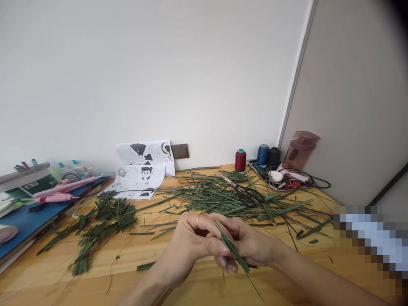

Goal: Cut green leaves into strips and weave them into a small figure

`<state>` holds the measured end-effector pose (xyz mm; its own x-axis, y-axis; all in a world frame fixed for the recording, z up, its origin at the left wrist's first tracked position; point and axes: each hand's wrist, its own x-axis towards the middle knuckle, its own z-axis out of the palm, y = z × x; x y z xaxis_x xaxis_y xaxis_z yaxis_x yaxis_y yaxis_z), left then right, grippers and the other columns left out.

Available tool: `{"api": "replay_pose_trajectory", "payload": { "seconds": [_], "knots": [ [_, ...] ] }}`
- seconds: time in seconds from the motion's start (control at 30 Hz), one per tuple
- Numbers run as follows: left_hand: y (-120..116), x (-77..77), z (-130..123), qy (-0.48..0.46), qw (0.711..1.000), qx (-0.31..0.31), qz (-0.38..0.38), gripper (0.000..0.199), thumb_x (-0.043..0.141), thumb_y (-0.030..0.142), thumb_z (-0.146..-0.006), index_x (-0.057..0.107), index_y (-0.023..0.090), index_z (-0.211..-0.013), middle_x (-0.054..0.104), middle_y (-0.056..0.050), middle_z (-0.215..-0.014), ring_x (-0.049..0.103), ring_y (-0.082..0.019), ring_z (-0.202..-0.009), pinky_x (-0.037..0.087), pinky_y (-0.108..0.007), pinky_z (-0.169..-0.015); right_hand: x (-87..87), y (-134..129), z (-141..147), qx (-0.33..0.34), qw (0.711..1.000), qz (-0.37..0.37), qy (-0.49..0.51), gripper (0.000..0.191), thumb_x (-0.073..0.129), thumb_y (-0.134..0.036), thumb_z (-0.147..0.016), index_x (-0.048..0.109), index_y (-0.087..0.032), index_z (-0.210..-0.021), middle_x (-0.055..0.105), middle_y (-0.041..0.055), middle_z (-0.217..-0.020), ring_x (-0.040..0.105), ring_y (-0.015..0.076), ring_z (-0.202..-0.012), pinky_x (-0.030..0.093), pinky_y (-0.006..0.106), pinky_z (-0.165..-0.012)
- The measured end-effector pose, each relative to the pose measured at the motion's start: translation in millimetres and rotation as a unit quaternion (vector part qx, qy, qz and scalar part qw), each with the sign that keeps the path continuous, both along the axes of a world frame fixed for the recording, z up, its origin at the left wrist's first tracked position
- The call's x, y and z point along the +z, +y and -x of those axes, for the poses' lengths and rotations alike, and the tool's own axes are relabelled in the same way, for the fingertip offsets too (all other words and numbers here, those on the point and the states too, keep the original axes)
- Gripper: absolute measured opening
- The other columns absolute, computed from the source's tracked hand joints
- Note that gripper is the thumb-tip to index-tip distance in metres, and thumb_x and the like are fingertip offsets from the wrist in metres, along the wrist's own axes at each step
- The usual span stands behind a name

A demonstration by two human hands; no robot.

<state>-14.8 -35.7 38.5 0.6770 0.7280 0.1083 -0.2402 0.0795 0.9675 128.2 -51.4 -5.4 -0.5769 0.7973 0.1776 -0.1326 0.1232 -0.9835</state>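
A small bundle of green grass blades (239, 255) slants down to the right between my hands above the near part of the table. My left hand (199, 238), with a ring on one finger, is closed and pinches the bundle with its thumb. From the other side my right hand (253, 246) closes around the same blades; some of its fingers are hidden behind them. One thin strand hangs from the lower end. Just beyond the hands lies a loose heap of cut grass blades (204, 195), with black-handled scissors (247, 195) resting on top.
Leafy stems (108, 216) lie at left, near printed sheets (143, 170) by the wall. Pink glue guns (60, 190) rest on a blue folder (28, 221). At the back right stand a red thread spool (240, 161), a blue spool (263, 155) and a cluttered tray (270, 185).
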Motion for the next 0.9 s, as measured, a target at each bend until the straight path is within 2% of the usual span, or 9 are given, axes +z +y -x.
{"api": "replay_pose_trajectory", "payload": {
  "seconds": [0.07, 0.17, 0.23, 0.3, 0.37, 0.47, 0.57, 0.67, 0.9],
  "knots": [
    [2, 3.5, 1, 0.011, 1.0, -0.005, 0.017, 0.008, 0.073, 0.021, -0.056, 0.068, 0.016, -0.054, 0.066, -0.006, -0.066, 0.061, -0.02, -0.055, 0.047, -0.032, -0.053, 7.6, 4, -8, -0.047, 0.972, -0.119, -0.195, 0.064, 0.034, -0.069, -0.069, 0.062, -0.012, -0.078, 0.052, -0.0036, -0.052, 0.049, 0.0058, -0.042, 0.043, 0.017, -0.043],
    [12, 8.2, 3, 0.022, 0.997, 0.074, 0.0, 0.009, 0.074, 0.015, -0.052, 0.065, 0.014, -0.052, 0.067, -0.006, -0.071, 0.06, -0.016, -0.056, 0.048, -0.027, -0.055, 18.6, 17, -33, -0.16, 0.903, -0.172, -0.359, 0.046, 0.038, -0.054, -0.08, 0.064, -0.016, -0.08, 0.063, 0.0004, -0.074, 0.059, 0.0128, -0.071, 0.047, 0.023, -0.064],
    [20, 9.0, 5, 0.022, 0.989, 0.147, 0.0, 0.012, 0.074, 0.015, -0.051, 0.062, 0.014, -0.053, 0.065, -0.002, -0.063, 0.06, -0.013, -0.059, 0.047, -0.023, -0.059, 18.2, 27, -54, -0.298, 0.828, -0.173, -0.443, 0.039, 0.029, -0.038, -0.089, 0.059, -0.013, -0.093, 0.06, 0.0076, -0.095, 0.055, 0.0188, -0.091, 0.042, 0.034, -0.08],
    [23, 8.0, 5, 0.028, 0.983, 0.179, 0.013, 0.015, 0.074, 0.017, -0.053, 0.064, 0.015, -0.064, 0.062, 0.001, -0.056, 0.059, -0.011, -0.055, 0.047, -0.021, -0.058, 9.7, 36, -72, -0.395, 0.737, -0.157, -0.525, 0.031, 0.034, -0.029, -0.089, 0.053, -0.009, -0.103, 0.054, 0.0133, -0.108, 0.049, 0.0241, -0.102, 0.039, 0.043, -0.084],
    [24, 6.1, 4, 0.04, 0.983, 0.179, 0.026, 0.021, 0.072, 0.019, -0.056, 0.064, 0.016, -0.075, 0.06, 0.003, -0.053, 0.058, -0.01, -0.051, 0.046, -0.019, -0.054, -3.5, 41, -82, -0.43, 0.666, -0.138, -0.594, 0.027, 0.045, -0.028, -0.085, 0.05, -0.013, -0.108, 0.052, 0.0098, -0.111, 0.052, 0.0217, -0.098, 0.042, 0.043, -0.081],
    [23, 3.1, 4, 0.048, 0.984, 0.164, 0.041, 0.018, 0.071, 0.02, -0.058, 0.063, 0.016, -0.074, 0.062, 0.002, -0.056, 0.058, -0.01, -0.051, 0.045, -0.018, -0.053, -21.1, 43, -86, -0.419, 0.604, -0.128, -0.666, 0.028, 0.05, -0.028, -0.083, 0.05, -0.014, -0.108, 0.053, 0.0079, -0.109, 0.055, 0.0185, -0.091, 0.046, 0.038, -0.076],
    [25, 1.0, 5, 0.027, 0.983, 0.171, 0.059, 0.015, 0.072, 0.021, -0.058, 0.063, 0.015, -0.07, 0.063, 0.001, -0.062, 0.06, -0.009, -0.054, 0.048, -0.018, -0.057, -28.3, 46, -88, -0.4, 0.572, -0.134, -0.703, 0.028, 0.049, -0.027, -0.083, 0.051, -0.013, -0.107, 0.053, 0.0088, -0.109, 0.055, 0.0186, -0.091, 0.046, 0.038, -0.076],
    [27, 1.1, 5, 0.016, 0.981, 0.183, 0.067, 0.015, 0.072, 0.019, -0.058, 0.064, 0.014, -0.07, 0.061, 0.003, -0.061, 0.059, -0.008, -0.053, 0.047, -0.016, -0.056, -27.9, 50, -92, -0.382, 0.565, -0.142, -0.717, 0.028, 0.049, -0.027, -0.083, 0.051, -0.014, -0.108, 0.053, 0.0088, -0.11, 0.055, 0.0187, -0.092, 0.046, 0.038, -0.077],
    [27, 4.8, 3, -0.014, 0.981, 0.182, 0.073, 0.016, 0.07, 0.017, -0.06, 0.062, 0.014, -0.074, 0.059, 0.003, -0.058, 0.06, -0.01, -0.052, 0.049, -0.019, -0.054, -17.8, 64, -103, -0.369, 0.611, -0.125, -0.689, 0.027, 0.049, -0.028, -0.084, 0.05, -0.015, -0.108, 0.054, 0.0068, -0.107, 0.056, 0.0178, -0.089, 0.047, 0.038, -0.074]
  ]
}}
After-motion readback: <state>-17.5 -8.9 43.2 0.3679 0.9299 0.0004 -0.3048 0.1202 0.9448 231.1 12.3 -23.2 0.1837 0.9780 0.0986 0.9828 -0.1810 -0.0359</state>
